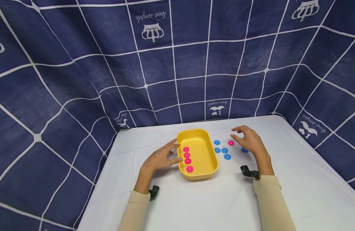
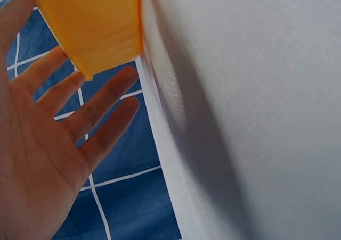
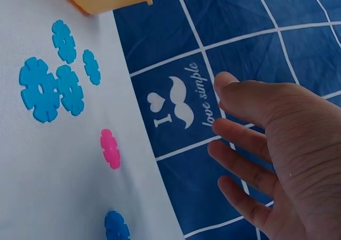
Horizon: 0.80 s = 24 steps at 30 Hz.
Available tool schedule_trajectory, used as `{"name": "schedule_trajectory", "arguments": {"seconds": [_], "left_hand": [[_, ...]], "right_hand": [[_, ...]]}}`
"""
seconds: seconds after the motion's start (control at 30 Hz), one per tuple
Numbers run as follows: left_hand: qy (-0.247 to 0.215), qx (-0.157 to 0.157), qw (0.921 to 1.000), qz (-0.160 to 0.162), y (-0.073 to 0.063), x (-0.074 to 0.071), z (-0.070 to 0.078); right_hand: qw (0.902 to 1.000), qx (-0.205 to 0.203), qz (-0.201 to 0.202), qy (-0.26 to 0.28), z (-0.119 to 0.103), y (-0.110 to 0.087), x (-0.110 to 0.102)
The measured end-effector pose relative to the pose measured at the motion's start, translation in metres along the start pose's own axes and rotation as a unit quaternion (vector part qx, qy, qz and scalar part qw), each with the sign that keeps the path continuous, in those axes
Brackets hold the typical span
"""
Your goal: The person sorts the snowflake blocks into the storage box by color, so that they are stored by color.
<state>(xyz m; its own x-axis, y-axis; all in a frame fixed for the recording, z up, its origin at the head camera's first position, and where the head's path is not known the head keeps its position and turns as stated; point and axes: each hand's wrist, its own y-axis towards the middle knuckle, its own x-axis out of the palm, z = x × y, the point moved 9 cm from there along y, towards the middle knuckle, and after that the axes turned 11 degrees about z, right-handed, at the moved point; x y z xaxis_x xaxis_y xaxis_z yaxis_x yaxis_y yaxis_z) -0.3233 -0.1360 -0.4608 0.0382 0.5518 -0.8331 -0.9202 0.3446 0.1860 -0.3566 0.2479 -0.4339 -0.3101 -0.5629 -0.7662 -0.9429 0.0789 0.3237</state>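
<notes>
A yellow plastic tray (image 1: 201,157) stands on the white table, with several pink snowflake discs (image 1: 189,169) in a column along its left side. My left hand (image 1: 161,157) is at the tray's left rim, fingers spread and pinching nothing; the left wrist view shows its palm (image 2: 37,139) beside the tray wall (image 2: 96,27). To the tray's right, my right hand (image 1: 249,141) hovers with thumb and fingers apart, holding nothing. Just left of that hand lies a single pink snowflake disc (image 1: 231,142), also seen in the right wrist view.
Several blue snowflake discs (image 1: 224,150) lie flat right of the tray. Another blue disc (image 1: 244,149) sits partly behind the right hand. A dark blue curtain with white lines (image 1: 191,61) hangs behind the table's far edge.
</notes>
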Motion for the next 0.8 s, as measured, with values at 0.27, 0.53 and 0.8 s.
{"name": "schedule_trajectory", "arguments": {"seconds": [0.27,0.53,0.8], "left_hand": [[-0.006,0.005,1.0,0.001,0.001,0.0,0.002],[-0.003,-0.001,1.0,0.002,0.002,0.0,0.001],[-0.005,-0.004,1.0,-0.001,0.002,0.0,0.001]], "right_hand": [[0.9999,0.01,-0.008,-0.003,0.005,0.0,-0.001],[0.9992,0.03,-0.027,-0.004,0.017,0.001,0.008],[0.9971,0.048,-0.06,0.0,0.029,-0.002,0.028]]}}
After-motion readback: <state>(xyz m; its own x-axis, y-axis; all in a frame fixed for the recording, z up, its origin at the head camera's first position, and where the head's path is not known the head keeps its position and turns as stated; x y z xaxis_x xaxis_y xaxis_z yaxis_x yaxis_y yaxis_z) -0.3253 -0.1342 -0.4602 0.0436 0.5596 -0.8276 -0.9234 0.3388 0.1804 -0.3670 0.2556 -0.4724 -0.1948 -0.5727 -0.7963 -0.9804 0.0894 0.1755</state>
